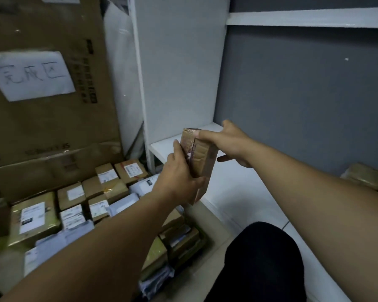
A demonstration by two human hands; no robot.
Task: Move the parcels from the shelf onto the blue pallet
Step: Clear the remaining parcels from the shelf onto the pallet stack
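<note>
- Under your left forearm lies the stack of moved parcels (79, 205); no blue of the pallet shows beneath it.
- Your left hand (179, 173) wraps the brown parcel (202, 158) low on its near side, probably bearing the weight.
- Your right hand (229, 142) clamps its top end between thumb and fingers, apparently to steady it upright.
- The parcel sits between both hands, above the white shelf (238, 192) edge.
- Well right of your right hand, another parcel (367, 177) waits on the shelf.

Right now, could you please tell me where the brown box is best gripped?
Probably across its narrow width, one hand from each side: the box stands on end, tall and slim, as the left hand and right hand hold it.
</note>
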